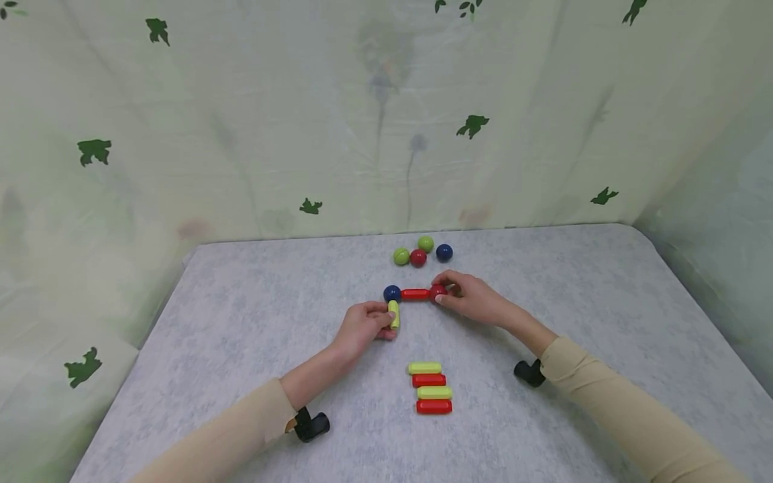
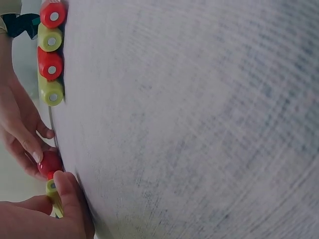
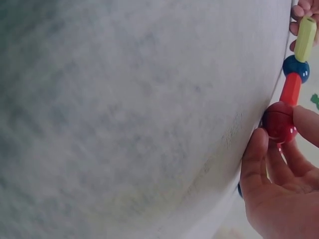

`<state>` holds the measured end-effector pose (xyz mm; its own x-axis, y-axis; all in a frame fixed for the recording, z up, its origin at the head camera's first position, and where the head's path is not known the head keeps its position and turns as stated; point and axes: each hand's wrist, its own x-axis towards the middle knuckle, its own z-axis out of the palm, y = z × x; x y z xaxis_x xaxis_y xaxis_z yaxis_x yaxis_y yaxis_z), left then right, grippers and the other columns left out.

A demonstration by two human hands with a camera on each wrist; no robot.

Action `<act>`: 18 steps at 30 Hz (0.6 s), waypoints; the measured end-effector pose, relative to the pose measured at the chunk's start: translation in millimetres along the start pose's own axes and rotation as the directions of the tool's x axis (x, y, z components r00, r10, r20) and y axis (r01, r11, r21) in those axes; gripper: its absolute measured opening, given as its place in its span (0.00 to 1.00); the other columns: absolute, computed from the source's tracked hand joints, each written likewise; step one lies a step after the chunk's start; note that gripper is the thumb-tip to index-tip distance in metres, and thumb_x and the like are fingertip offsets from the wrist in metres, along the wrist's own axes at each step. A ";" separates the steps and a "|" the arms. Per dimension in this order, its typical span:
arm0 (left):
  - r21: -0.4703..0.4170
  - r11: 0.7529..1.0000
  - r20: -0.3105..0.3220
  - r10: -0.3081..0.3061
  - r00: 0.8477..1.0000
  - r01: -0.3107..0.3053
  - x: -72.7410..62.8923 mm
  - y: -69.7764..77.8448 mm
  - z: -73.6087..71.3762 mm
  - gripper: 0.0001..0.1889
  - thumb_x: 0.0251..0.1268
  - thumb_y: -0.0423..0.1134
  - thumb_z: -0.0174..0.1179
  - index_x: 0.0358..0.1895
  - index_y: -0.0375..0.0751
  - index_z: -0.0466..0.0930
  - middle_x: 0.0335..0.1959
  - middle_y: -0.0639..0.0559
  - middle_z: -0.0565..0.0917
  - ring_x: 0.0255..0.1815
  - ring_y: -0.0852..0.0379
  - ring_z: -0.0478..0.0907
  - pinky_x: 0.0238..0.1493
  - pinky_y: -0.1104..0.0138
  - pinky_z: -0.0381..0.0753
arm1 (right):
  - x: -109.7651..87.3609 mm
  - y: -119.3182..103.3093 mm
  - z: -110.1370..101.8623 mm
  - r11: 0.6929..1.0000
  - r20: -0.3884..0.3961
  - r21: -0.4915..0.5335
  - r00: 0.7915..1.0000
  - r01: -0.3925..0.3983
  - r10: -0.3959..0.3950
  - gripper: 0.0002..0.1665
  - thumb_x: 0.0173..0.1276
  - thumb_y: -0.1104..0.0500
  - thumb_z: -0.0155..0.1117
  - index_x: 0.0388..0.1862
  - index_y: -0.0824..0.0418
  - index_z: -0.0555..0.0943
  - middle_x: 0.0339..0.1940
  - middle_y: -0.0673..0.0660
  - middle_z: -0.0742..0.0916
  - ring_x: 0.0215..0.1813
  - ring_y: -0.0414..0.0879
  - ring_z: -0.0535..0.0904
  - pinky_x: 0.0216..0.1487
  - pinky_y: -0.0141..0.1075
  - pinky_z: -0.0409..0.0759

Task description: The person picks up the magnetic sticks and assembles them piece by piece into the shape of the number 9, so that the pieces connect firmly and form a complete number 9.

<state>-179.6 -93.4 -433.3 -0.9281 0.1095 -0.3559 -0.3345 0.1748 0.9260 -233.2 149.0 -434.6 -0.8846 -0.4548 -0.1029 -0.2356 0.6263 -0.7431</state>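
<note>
A red rod [image 1: 415, 294] lies between a blue ball [image 1: 392, 293] on its left end and a red ball [image 1: 438, 293] on its right end. My left hand [image 1: 361, 327] pinches a yellow-green rod [image 1: 394, 314] between thumb and fingers, its far end right at the blue ball. In the left wrist view, the near end of this rod shows a round metal disc. My right hand [image 1: 474, 297] grips the red ball with thumb and fingertips, seen close up in the right wrist view, where the red ball [image 3: 279, 122] partly hides behind the thumb.
Nearer the front lie several rods side by side, yellow-green [image 1: 425, 368] and red [image 1: 433, 406] in turn. Behind the joined pieces sit green balls [image 1: 401, 256], another red ball [image 1: 418, 257] and another blue ball [image 1: 443, 252]. A leaf-patterned curtain [image 1: 272, 134] hangs behind the table.
</note>
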 end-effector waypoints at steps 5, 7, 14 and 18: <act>-0.021 1.000 0.013 0.000 1.000 0.000 0.4 -0.3 -0.5 0.19 0.72 0.33 0.57 0.61 0.25 0.71 0.42 0.40 0.84 0.34 0.54 0.84 0.45 0.63 0.82 | -1.2 -0.5 -1.8 1.000 -0.003 0.001 1.000 0.007 -0.007 0.17 0.72 0.58 0.63 0.58 0.58 0.77 0.49 0.53 0.83 0.50 0.50 0.77 0.52 0.44 0.77; -0.037 0.999 0.014 -0.005 1.000 0.005 0.4 -0.6 -1.3 0.19 0.72 0.32 0.57 0.61 0.25 0.70 0.41 0.39 0.84 0.35 0.54 0.84 0.45 0.63 0.82 | -1.4 -1.0 -1.7 1.000 -0.004 0.006 1.000 0.002 -0.002 0.17 0.72 0.58 0.63 0.58 0.58 0.77 0.48 0.53 0.83 0.50 0.50 0.77 0.52 0.44 0.77; -0.053 0.999 0.023 0.011 1.000 -0.010 -1.0 -2.4 -6.8 0.18 0.71 0.32 0.56 0.59 0.24 0.71 0.40 0.39 0.84 0.35 0.53 0.83 0.44 0.62 0.82 | -0.9 -1.9 0.4 1.000 -0.006 0.004 1.000 -0.011 0.011 0.18 0.72 0.58 0.63 0.58 0.58 0.77 0.50 0.54 0.82 0.50 0.50 0.77 0.52 0.44 0.77; -0.024 1.000 0.003 0.013 1.000 -0.013 0.1 -1.3 -11.2 0.18 0.71 0.32 0.56 0.59 0.25 0.72 0.39 0.40 0.84 0.35 0.54 0.82 0.43 0.63 0.82 | -0.4 -1.8 1.5 1.000 -0.005 0.000 1.000 -0.010 0.010 0.17 0.72 0.58 0.63 0.58 0.58 0.77 0.49 0.54 0.82 0.50 0.50 0.77 0.52 0.44 0.77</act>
<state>-181.0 -104.5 -433.1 -0.9319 0.1146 -0.3442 -0.3263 0.1497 0.9333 -231.8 147.1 -434.2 -0.8888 -0.4457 -0.1070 -0.2270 0.6308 -0.7420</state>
